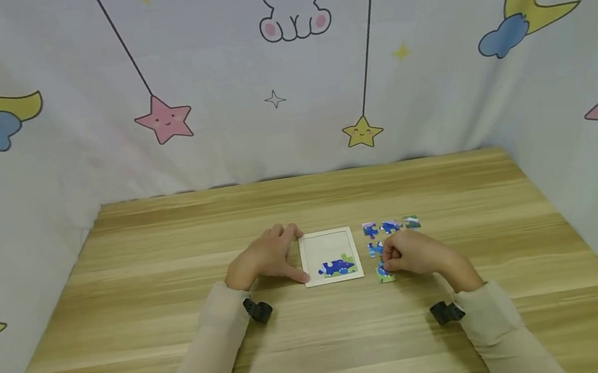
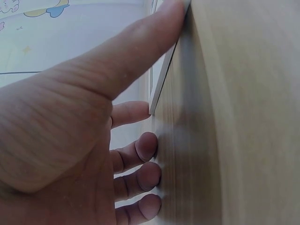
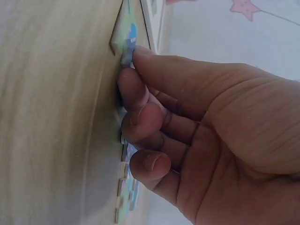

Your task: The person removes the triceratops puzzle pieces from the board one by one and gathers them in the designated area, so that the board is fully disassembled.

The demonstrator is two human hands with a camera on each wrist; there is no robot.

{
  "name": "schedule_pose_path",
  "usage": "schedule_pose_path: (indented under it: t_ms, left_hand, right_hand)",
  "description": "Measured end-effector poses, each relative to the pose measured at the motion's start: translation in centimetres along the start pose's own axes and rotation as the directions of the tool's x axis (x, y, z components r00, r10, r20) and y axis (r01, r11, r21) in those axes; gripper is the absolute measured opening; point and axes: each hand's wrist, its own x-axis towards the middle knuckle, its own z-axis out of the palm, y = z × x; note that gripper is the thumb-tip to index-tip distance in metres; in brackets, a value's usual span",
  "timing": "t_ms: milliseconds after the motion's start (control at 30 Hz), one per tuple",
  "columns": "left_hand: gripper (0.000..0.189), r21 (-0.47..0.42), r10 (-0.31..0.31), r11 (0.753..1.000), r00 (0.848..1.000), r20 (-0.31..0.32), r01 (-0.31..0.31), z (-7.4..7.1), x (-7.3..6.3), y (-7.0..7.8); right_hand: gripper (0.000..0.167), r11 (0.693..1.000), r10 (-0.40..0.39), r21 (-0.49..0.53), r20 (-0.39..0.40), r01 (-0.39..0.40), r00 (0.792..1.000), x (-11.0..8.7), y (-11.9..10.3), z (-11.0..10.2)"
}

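Note:
A square white puzzle tray lies flat, with joined blue and green pieces in its lower right part. My left hand spans the tray's left side, thumb at the near corner and index fingertip at the far corner; its other fingers are spread on the table. Right of the tray, my right hand pinches a small bluish jigsaw piece between thumb and index finger, mostly hidden by them. A green and blue piece lies just under these fingertips.
Several loose jigsaw pieces lie on the wooden table beyond my right hand. A white curtain with stars and moons stands behind the table and along both sides. Each sleeve cuff carries a small black camera.

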Motion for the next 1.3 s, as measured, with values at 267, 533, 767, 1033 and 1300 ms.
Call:
schedule_pose_path:
  t_ms: [267,533,767,1033,1300]
  left_hand:
    - [0.088,0.002,0.01,1.0,1.0,-0.005,-0.01,-0.1,-0.1,0.0]
    - [0.089,-0.015,-0.007,1.0,1.0,-0.006,0.007,-0.1,-0.1,-0.1]
    - [0.088,-0.01,-0.016,1.0,1.0,-0.006,0.016,0.0,-0.1,-0.1]
    - [0.087,-0.015,-0.018,1.0,1.0,-0.017,0.018,-0.3,-0.2,0.0]
    - [0.088,-0.007,-0.017,1.0,1.0,-0.017,0.017,-0.1,-0.1,-0.1]
  right_hand:
    - [0.012,0.997,-0.016,-0.08,-0.056,0.012,0.998,0.4,-0.9,0.6]
    - [0.018,0.994,-0.088,-0.068,-0.08,0.083,0.993,2.7,-2.8,2.1]
    - [0.029,0.992,-0.124,-0.029,-0.024,0.123,0.992,4.4,-4.4,2.9]
    - [0.028,0.985,-0.157,-0.081,-0.056,0.152,0.986,5.0,-4.9,3.9]
    - [0.028,0.979,-0.191,-0.093,-0.081,0.183,0.978,5.0,-4.9,4.1]
